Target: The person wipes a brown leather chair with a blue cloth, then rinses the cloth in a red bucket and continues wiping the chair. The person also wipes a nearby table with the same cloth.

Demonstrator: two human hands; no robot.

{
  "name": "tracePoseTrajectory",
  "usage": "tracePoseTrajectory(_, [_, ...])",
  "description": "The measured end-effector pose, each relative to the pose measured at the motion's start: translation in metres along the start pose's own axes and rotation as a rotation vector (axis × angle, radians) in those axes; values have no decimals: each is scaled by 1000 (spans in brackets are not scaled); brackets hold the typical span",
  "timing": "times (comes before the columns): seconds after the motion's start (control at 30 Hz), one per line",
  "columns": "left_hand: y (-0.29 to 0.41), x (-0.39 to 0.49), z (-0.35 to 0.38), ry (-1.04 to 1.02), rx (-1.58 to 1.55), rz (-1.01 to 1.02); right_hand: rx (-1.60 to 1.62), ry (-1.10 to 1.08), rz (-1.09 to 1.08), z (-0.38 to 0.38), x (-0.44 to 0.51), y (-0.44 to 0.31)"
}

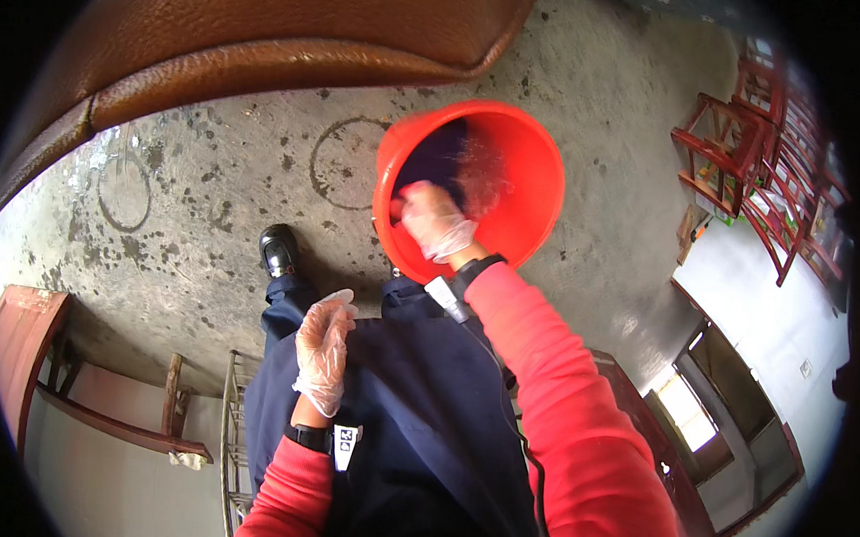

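A red plastic bucket (525, 194) stands tilted on the concrete floor, with a dark blue mass, perhaps cloth or dark water, inside. My right hand (432, 219), in a clear plastic glove, reaches over the bucket's near left rim and is blurred. Something red shows at its fingers, but whether it is a held thing or part of the bucket I cannot tell. In front of my dark blue apron, my left hand (324, 346) hangs gloved, fingers slightly bent, holding nothing visible. Each wrist bears a black strap with a small white device.
A brown leather sofa or seat (302, 58) spans the top left. Red wooden stools (725, 147) are stacked at the right. Wet spots mark the concrete floor (212, 197). A metal rack (232, 432) and a wooden bench (119, 424) stand at the lower left.
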State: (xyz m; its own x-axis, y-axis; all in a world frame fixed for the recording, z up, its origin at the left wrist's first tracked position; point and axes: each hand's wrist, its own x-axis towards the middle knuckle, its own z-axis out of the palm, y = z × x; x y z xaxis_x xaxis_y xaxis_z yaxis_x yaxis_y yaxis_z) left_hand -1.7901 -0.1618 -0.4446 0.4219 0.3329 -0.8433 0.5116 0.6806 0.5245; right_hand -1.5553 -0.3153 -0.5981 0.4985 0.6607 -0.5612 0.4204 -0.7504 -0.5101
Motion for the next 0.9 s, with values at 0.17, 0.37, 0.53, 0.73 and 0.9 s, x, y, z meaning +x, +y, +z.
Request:
tracePoseTrajectory(0.17, [-1,0,1,-24,-26,-18,-263,191,735,-55,-30,35])
tracePoseTrajectory(0.37, [-5,0,4,-26,4,-22,138,112,7,-16,-16,-22])
tracePoseTrajectory(0.53, [-7,1,4,-43,3,-12,-292,116,703,-45,-40,72])
tracePoseTrajectory(0.73, [-14,2,3,-47,52,-64,-308,-40,491,-4,17,56])
tracePoseTrajectory(0.9, [-20,5,0,-54,15,-141,-251,-236,348,20,31,37])
